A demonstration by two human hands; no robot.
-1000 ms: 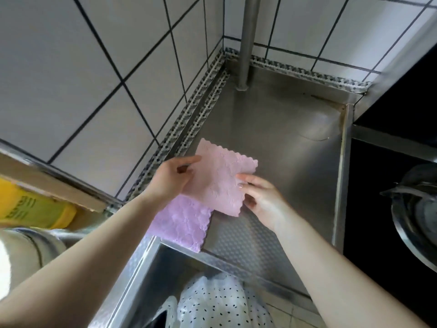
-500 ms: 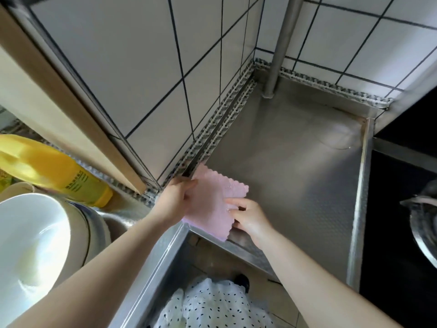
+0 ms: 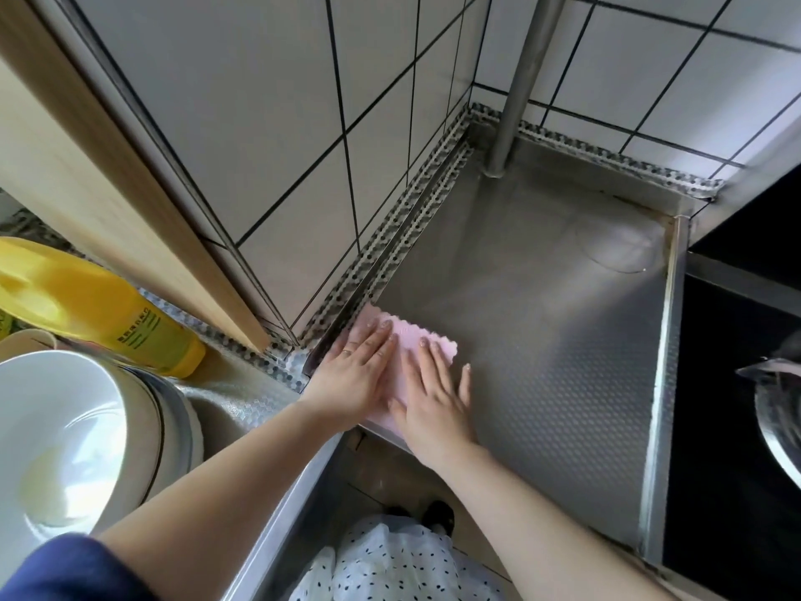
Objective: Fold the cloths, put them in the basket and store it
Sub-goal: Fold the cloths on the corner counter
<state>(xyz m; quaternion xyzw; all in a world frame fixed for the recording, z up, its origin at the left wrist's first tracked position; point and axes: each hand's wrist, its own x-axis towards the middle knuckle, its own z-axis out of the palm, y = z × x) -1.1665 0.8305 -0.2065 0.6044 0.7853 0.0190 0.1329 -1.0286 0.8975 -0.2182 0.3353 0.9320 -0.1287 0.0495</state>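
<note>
A pink cloth with a wavy edge lies folded on the steel counter, close to the tiled wall and the counter's front edge. My left hand lies flat on its left part, fingers straight. Beside it, my right hand presses flat on the right part, fingers spread. Most of the cloth is hidden under the two hands. No basket is in view.
A yellow bottle and stacked white bowls stand at the left, behind a wooden board. A steel pipe rises at the back corner. A black stove with a metal pan is on the right.
The cloth was held up by both hands; now it lies folded smaller on the counter with both hands flat on it. The view has shifted left and down.
</note>
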